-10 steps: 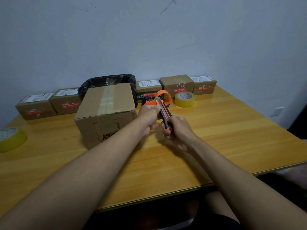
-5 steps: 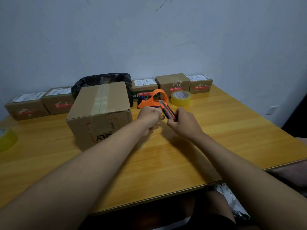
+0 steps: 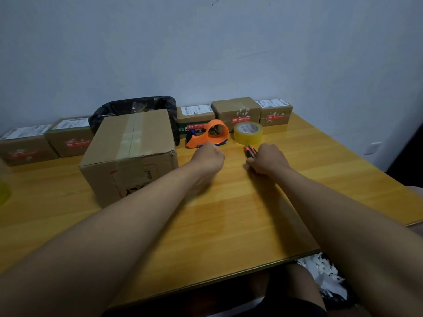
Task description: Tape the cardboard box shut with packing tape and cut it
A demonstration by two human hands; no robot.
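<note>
A brown cardboard box [image 3: 128, 154] stands on the wooden table [image 3: 229, 213], its top flaps closed under a strip of clear tape [image 3: 130, 133]. To its right my left hand [image 3: 208, 156] is a closed fist with nothing seen in it, just in front of the orange tape dispenser [image 3: 210, 133]. My right hand [image 3: 267, 160] rests low on the table, closed around an orange and black utility knife [image 3: 250, 151] whose tip pokes out toward a roll of yellowish packing tape [image 3: 248, 133].
Several small labelled parcels [image 3: 235, 113] line the wall at the back. A black bag [image 3: 135, 106] sits behind the box. Another tape roll [image 3: 3, 193] shows at the far left edge. The table's front edge [image 3: 229, 280] runs near my lap.
My hands have separated: the left let go of the knife and drew toward the dispenser, while the right carried the knife down and to the right onto the table.
</note>
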